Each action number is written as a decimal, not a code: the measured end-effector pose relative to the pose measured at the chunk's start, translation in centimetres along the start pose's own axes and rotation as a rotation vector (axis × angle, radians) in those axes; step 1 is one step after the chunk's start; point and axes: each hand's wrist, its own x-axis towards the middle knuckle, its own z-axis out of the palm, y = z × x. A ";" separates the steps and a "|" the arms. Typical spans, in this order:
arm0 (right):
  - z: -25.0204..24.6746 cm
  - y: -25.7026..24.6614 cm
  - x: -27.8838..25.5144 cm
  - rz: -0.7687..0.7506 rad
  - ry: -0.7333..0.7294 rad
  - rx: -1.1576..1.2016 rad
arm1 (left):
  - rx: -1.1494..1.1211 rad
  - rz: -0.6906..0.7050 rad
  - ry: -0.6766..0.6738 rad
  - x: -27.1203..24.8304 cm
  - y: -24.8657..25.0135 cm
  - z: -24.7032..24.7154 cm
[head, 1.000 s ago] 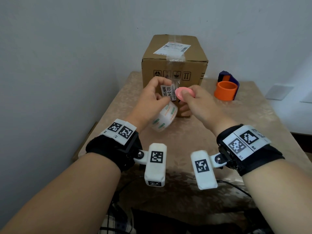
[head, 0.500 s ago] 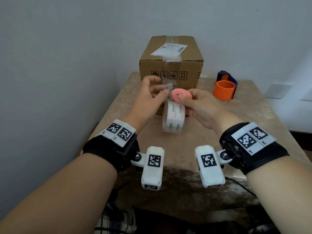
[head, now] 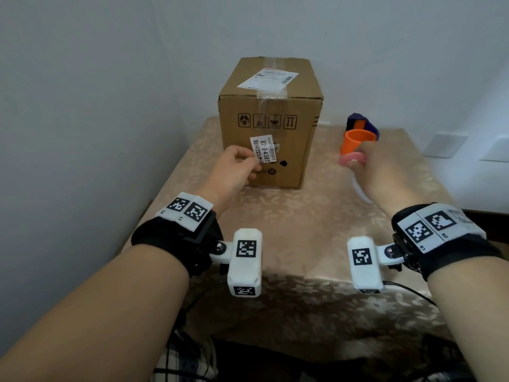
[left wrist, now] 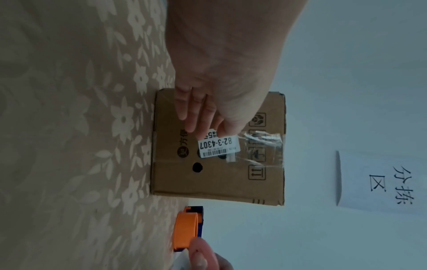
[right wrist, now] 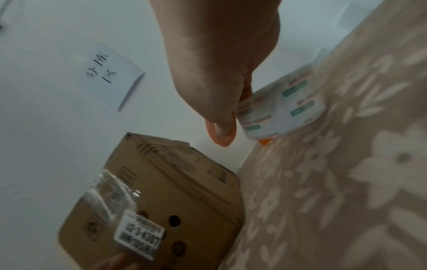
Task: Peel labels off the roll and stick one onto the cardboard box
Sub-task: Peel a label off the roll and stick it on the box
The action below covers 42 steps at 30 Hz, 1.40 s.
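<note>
A brown cardboard box point(head: 271, 125) point(left wrist: 217, 175) point(right wrist: 184, 197) stands at the back of the table, with a shipping label taped on its top. My left hand point(head: 239, 166) point(left wrist: 208, 117) pinches a white barcode label point(head: 263, 150) point(left wrist: 218, 144) point(right wrist: 138, 232) by its edge, held in front of the box's front face; I cannot tell whether it touches the cardboard. My right hand point(head: 369, 166) point(right wrist: 219, 102) is to the right of the box and grips the label roll point(right wrist: 282, 111) with its pink core point(head: 352, 160) point(left wrist: 201, 252).
An orange and blue tape dispenser point(head: 358, 137) point(left wrist: 188, 230) sits at the back right, just behind my right hand. A floral tablecloth point(head: 289, 216) covers the table. A wall is close on the left and behind, with a paper note point(left wrist: 379, 184) point(right wrist: 110, 76) on it.
My hands have parted: the left carried the peeled label toward the box front, and the right swung the roll off to the right near the dispenser.
</note>
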 end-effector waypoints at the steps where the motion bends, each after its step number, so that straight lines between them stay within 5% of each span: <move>1: 0.4 0.1 0.0 -0.003 -0.006 -0.026 | 0.005 -0.005 0.001 0.1 0.0 0.2; 6: 2.1 -1.1 -0.5 0.001 -0.100 -0.239 | 0.015 -0.022 0.013 0.1 0.0 1.2; 14: 2.0 -1.8 -0.6 0.037 -0.079 -0.216 | 0.003 -0.021 0.025 0.2 0.2 1.9; 20: 1.4 -1.2 -0.5 0.074 -0.196 -0.057 | -0.012 -0.012 0.077 0.3 0.4 1.5; 24: 0.9 -1.8 -1.4 0.010 -0.265 -0.186 | -0.017 -0.001 0.107 0.4 0.2 0.7; 27: 0.7 -2.2 -1.3 0.011 -0.165 -0.227 | -0.031 -0.005 0.132 0.5 0.2 0.2; 31: 0.3 -3.6 -0.5 -0.094 -0.007 0.018 | -0.103 0.011 0.229 0.4 0.5 -0.3; 35: -0.1 -5.8 -0.5 -0.183 0.028 0.235 | -0.101 0.028 0.192 0.3 0.9 0.0; 42: 1.8 -7.4 -0.2 -0.261 0.025 0.263 | -0.149 0.017 0.138 0.7 0.7 1.2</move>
